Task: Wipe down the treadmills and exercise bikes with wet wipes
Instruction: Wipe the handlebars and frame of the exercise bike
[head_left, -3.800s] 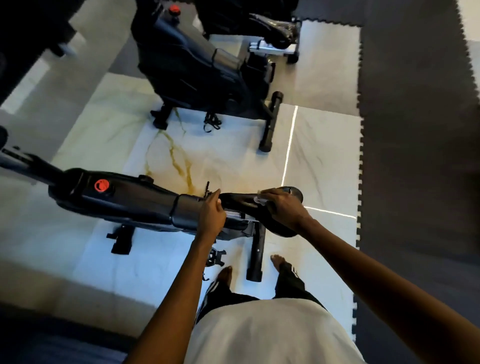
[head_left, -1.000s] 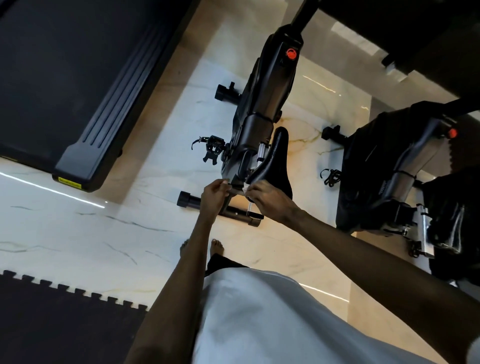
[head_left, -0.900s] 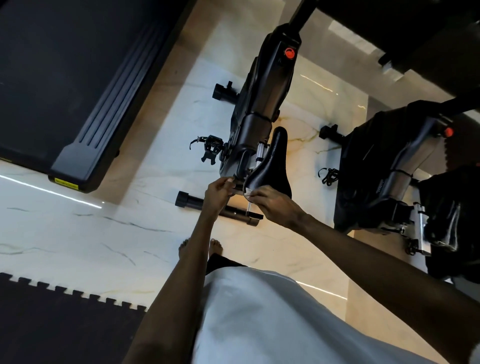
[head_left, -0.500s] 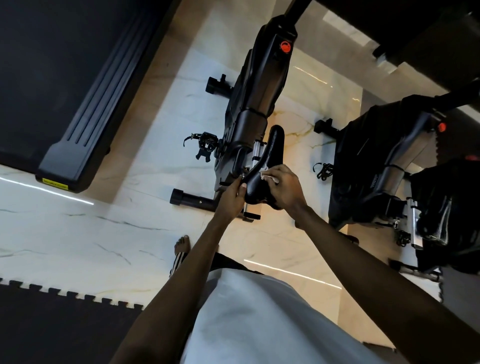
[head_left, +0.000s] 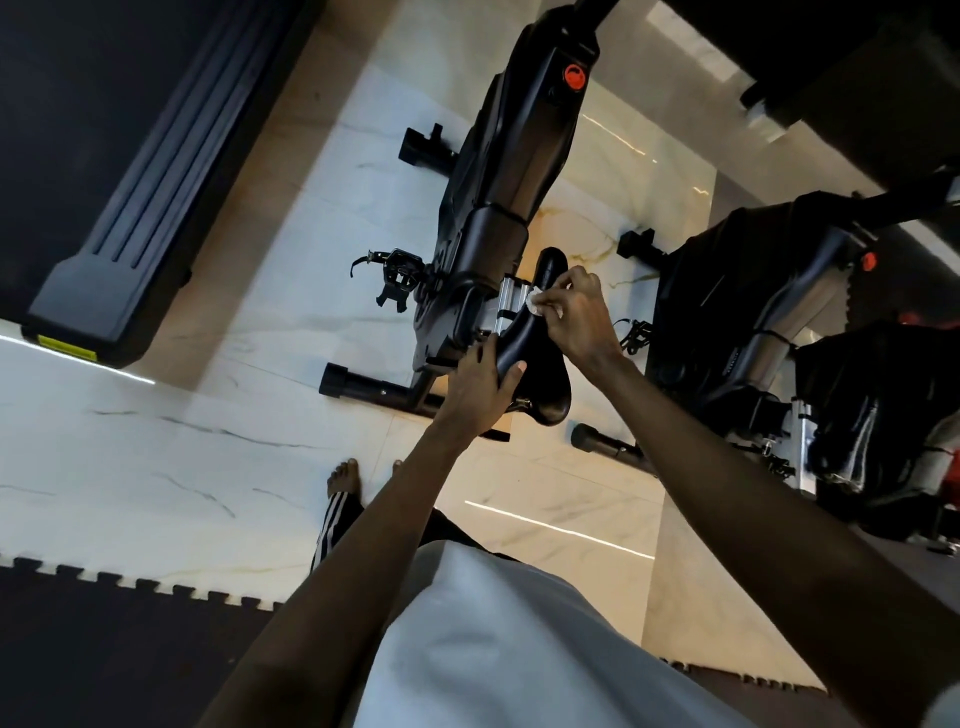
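A black exercise bike (head_left: 498, 171) with a red knob stands on the marble floor in front of me. Its black saddle (head_left: 540, 384) points away from me. My left hand (head_left: 480, 387) grips the saddle's rear left side, thumb over the top. My right hand (head_left: 576, 317) presses a crumpled white wet wipe (head_left: 535, 304) against the narrow front part of the saddle, fingers curled round the wipe. The wipe is mostly hidden under my fingers.
A second black exercise bike (head_left: 753, 332) stands close on the right. A treadmill (head_left: 119, 208) lies at the upper left. Dark foam floor mats (head_left: 104, 639) border the tiles near my bare feet (head_left: 343, 475).
My right hand with the wipe has slid from the saddle's rear up toward its nose. My left hand has moved from the seat post onto the saddle's rear edge.
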